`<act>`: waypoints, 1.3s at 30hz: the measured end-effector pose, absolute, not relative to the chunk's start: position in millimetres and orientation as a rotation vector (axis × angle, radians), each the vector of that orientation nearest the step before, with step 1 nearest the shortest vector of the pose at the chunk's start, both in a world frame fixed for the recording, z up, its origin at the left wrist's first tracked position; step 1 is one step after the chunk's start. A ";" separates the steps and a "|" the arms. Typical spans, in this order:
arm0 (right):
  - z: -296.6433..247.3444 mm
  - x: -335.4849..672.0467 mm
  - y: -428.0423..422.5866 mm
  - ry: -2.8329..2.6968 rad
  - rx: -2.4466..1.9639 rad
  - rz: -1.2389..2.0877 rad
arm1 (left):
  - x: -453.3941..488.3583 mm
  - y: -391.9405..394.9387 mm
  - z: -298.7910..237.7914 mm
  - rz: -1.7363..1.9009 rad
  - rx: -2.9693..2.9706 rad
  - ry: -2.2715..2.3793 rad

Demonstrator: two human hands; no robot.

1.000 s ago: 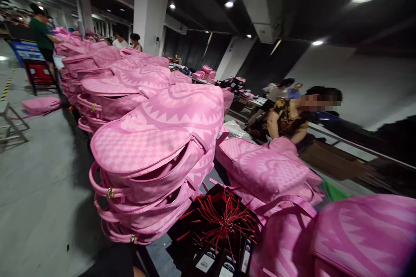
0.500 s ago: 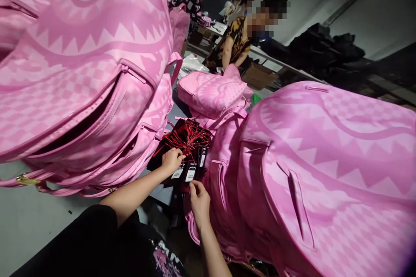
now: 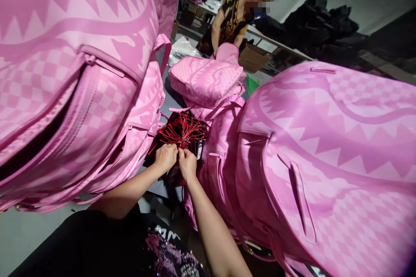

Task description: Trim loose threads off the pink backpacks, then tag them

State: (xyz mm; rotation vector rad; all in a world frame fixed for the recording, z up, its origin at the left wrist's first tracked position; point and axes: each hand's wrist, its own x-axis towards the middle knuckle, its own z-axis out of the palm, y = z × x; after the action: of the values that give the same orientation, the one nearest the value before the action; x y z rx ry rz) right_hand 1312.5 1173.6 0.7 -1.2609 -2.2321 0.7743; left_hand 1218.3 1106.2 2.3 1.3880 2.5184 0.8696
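A bundle of black hang tags (image 3: 199, 149) lies between pink backpacks, its red strings (image 3: 186, 128) fanned out above small metal ends. My left hand (image 3: 167, 157) is closed in a pinch at the near side of the strings, on a hang tag. Close beside it, my right hand (image 3: 187, 165) also pinches a hang tag, its fingertips almost touching the left ones. Both hands cover most of the tags and their white labels, so the exact part gripped is hidden.
A large pink backpack (image 3: 107, 21) with a half-open zip pocket rises at left; another backpack (image 3: 331, 147) fills the right. Beyond the tags lies a smaller pink backpack (image 3: 204, 78), with a co-worker (image 3: 229, 21) behind it. A cardboard box (image 3: 254, 57) and black pile (image 3: 320, 21) stand farther back.
My right hand has moved up from the tags' lower end to beside my left hand. The left hand has shifted slightly left. The whole view has tilted a little downward.
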 end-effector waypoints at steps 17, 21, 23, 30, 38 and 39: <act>4.9 1283.3 1173.6 -1.909 -1.539 0.968 | 1225.9 1068.8 29.6 0.321 1.449 2.541; 1.3 1284.8 1171.6 -1.837 -1.532 1.141 | 1220.9 1061.0 38.2 0.180 1.492 2.557; 0.8 1287.5 1172.3 -1.803 -1.536 1.198 | 1221.0 1059.2 36.3 0.127 1.506 2.565; 17.9 1296.4 1171.2 -1.808 -1.451 1.274 | 1223.8 1045.4 2.9 -0.049 1.423 2.468; -37.8 1419.4 1073.6 -1.850 -1.035 0.948 | 1226.8 1018.1 -16.7 0.458 1.660 2.209; -50.8 1448.8 1066.6 -1.838 -1.138 0.859 | 1232.6 1015.8 -23.5 0.513 1.687 2.127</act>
State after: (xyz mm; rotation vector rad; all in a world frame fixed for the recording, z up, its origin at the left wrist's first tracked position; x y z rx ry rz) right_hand 1448.8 1066.6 -50.8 -1.1381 -1.8379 0.8590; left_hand 1232.6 1015.8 -23.5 1.6874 2.1272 0.5133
